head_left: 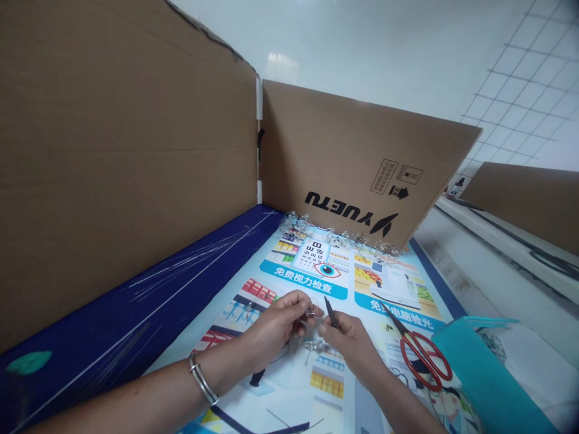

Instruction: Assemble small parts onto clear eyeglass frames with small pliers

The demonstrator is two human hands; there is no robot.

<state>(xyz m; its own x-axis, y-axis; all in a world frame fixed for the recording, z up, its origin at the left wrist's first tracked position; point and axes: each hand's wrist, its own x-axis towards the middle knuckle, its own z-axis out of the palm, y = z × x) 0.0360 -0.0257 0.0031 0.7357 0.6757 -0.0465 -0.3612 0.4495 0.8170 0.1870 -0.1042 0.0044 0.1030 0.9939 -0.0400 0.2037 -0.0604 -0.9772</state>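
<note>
Between the thumb and fingers of my left hand (pixel 283 322) is pinched a small shiny piece with thin wire; its exact kind is too small to tell. My right hand (pixel 350 337) grips a slim black pointed tool (pixel 331 311), tip up and tilted toward my left hand. Whether it is tweezers or pliers I cannot make out. The two hands are close together but apart. Just below them, a little cluster of clear and silvery wire pieces (pixel 312 345) lies on the printed sheet (pixel 284 401).
Red-handled scissors (pixel 425 358) lie right of my right hand, beside a teal folder (pixel 486 367). Along the back cardboard panel (pixel 362 150) runs a row of clear wire pieces (pixel 339 236). Another tall cardboard panel (pixel 126 132) stands on the left.
</note>
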